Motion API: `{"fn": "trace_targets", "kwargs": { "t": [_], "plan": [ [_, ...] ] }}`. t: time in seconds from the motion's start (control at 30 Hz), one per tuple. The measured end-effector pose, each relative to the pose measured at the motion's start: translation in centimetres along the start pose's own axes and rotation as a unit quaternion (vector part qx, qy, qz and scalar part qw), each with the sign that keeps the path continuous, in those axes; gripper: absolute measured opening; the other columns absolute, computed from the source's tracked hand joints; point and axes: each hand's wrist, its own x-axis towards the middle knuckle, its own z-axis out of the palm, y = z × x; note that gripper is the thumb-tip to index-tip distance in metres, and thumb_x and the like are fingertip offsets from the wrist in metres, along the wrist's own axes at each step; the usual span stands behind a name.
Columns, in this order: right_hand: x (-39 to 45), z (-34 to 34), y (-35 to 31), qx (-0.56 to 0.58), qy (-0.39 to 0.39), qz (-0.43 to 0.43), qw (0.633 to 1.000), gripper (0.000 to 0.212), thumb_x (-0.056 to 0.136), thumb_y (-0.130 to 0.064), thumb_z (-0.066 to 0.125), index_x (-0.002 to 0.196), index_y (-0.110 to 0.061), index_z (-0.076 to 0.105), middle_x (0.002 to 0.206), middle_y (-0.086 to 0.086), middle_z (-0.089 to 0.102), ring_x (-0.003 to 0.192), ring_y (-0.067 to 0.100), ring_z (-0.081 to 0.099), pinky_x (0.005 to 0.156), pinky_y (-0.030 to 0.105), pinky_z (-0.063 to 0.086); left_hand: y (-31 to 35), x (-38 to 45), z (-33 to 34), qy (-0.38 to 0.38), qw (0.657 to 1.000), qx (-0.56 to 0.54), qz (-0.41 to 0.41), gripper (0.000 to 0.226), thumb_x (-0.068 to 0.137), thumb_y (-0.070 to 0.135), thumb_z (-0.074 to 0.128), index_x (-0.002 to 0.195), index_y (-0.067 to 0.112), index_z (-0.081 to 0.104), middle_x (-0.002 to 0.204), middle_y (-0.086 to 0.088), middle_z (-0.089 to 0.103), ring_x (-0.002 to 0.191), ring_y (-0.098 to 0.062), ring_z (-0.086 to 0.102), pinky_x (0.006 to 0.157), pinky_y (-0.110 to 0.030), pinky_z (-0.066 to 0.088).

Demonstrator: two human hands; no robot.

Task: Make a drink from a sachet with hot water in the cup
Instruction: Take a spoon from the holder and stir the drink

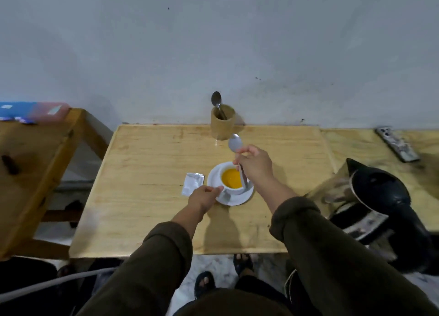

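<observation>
Between both hands (254,166), cup (234,185) of orange drink, sachet (192,183) beside

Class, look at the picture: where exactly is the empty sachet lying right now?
In the head view the sachet lies flat on the wooden table, just left of the saucer holding the cup, beside the left hand.

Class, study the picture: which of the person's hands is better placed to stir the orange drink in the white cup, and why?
The right hand. It already grips the metal spoon above the white cup of orange drink, handle end dipping in. The left hand steadies the white saucer.
</observation>
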Motion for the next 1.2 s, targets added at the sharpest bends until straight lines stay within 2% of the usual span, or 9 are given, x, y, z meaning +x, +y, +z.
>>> {"fn": "trace_targets", "kwargs": {
  "t": [0.1, 0.2, 0.3, 0.43, 0.53, 0.67, 0.8, 1.0, 1.2],
  "plan": [
    [-1.9, -0.5, 0.7, 0.056, -0.038, 0.024, 0.997, 0.026, 0.088, -0.01, 0.055, 0.066, -0.02, 0.066, 0.079, 0.01, 0.07, 0.067, 0.019, 0.06, 0.069, 0.034, 0.052, -0.1, 0.0, 0.2, -0.006, 1.0, 0.01, 0.012, 0.031, 0.085, 0.042, 0.062, 0.082, 0.012, 0.067, 0.108, -0.02, 0.067, 0.105, -0.035, 0.06, 0.079, -0.029, 0.037],
    [-2.8, -1.0, 1.1, 0.094, -0.071, 0.032, 0.992, 0.017, 0.089, -0.004, 0.053, 0.092, -0.003, 0.069, 0.079, 0.012, 0.068, 0.062, 0.015, 0.059, 0.06, 0.024, 0.046, 0.1, -0.2, 0.4, -0.005, 0.999, 0.023, 0.024, 0.044, 0.09, 0.04, 0.057, 0.104, -0.001, 0.067, 0.121, -0.027, 0.062, 0.117, -0.042, 0.055, 0.077, -0.029, 0.034],
    [-3.3, -1.8, 1.8, 0.031, -0.081, -0.043, 0.995, 0.01, 0.085, -0.01, 0.065, 0.094, -0.007, 0.068, 0.081, 0.01, 0.071, 0.068, 0.014, 0.064, 0.068, 0.024, 0.05, 0.3, -0.4, 0.3, -0.011, 0.999, 0.037, 0.031, 0.039, 0.091, 0.038, 0.055, 0.095, 0.001, 0.068, 0.106, -0.03, 0.062, 0.103, -0.041, 0.058, 0.076, -0.029, 0.034],
    [-3.1, -2.1, 2.5, -0.111, -0.039, -0.153, 0.981, 0.019, 0.09, -0.024, 0.061, 0.089, -0.007, 0.07, 0.085, 0.008, 0.073, 0.078, 0.017, 0.066, 0.067, 0.015, 0.045, 0.3, -0.6, 0.5, 0.003, 0.998, 0.057, 0.039, 0.037, 0.092, 0.037, 0.055, 0.06, 0.017, 0.054, 0.068, -0.004, 0.051, 0.081, -0.025, 0.046, 0.074, -0.028, 0.033],
    [-2.7, -2.2, 2.7, -0.182, -0.025, -0.183, 0.966, 0.029, 0.097, -0.018, 0.045, 0.093, -0.002, 0.069, 0.09, 0.014, 0.074, 0.08, 0.022, 0.063, 0.059, 0.007, 0.035, 0.5, -0.9, 0.7, 0.017, 0.997, 0.066, 0.042, 0.036, 0.092, 0.037, 0.054, 0.06, 0.02, 0.051, 0.074, -0.005, 0.051, 0.08, -0.021, 0.045, 0.073, -0.029, 0.034],
    [-1.9, -2.1, 3.3, -0.265, -0.042, -0.216, 0.939, 0.025, 0.098, -0.014, 0.04, 0.097, 0.004, 0.058, 0.086, 0.022, 0.07, 0.082, 0.036, 0.063, 0.061, 0.023, 0.029, 0.8, -1.5, 1.0, 0.031, 0.996, 0.072, 0.034, 0.027, 0.092, 0.037, 0.051, 0.084, 0.013, 0.061, 0.092, -0.009, 0.058, 0.085, -0.025, 0.05, 0.075, -0.028, 0.036],
    [-0.6, -1.9, 3.9, -0.312, -0.083, -0.209, 0.923, 0.017, 0.094, -0.016, 0.047, 0.095, -0.002, 0.056, 0.089, 0.022, 0.066, 0.079, 0.032, 0.058, 0.065, 0.033, 0.04, 0.9, -2.0, 1.2, 0.053, 0.996, 0.064, 0.021, 0.036, 0.092, 0.037, 0.051, 0.108, 0.009, 0.067, 0.116, -0.014, 0.066, 0.11, -0.031, 0.058, 0.084, -0.03, 0.042],
    [0.5, -2.0, 4.3, -0.303, -0.118, -0.193, 0.926, 0.019, 0.094, -0.016, 0.049, 0.1, -0.004, 0.063, 0.1, 0.02, 0.068, 0.095, 0.035, 0.061, 0.079, 0.034, 0.046, 1.1, -2.4, 1.6, 0.082, 0.993, 0.085, 0.026, 0.038, 0.094, 0.036, 0.048, 0.112, 0.008, 0.066, 0.119, -0.015, 0.066, 0.113, -0.032, 0.058, 0.094, -0.036, 0.045],
    [0.8, -2.0, 4.2, -0.276, -0.15, -0.188, 0.93, 0.027, 0.097, -0.018, 0.047, 0.11, -0.006, 0.067, 0.112, 0.013, 0.07, 0.105, 0.029, 0.062, 0.087, 0.029, 0.044, 1.1, -2.4, 1.9, 0.097, 0.992, 0.08, 0.023, 0.036, 0.094, 0.035, 0.048, 0.108, 0.007, 0.066, 0.118, -0.015, 0.066, 0.112, -0.031, 0.058, 0.087, -0.035, 0.044]
  ]
}}
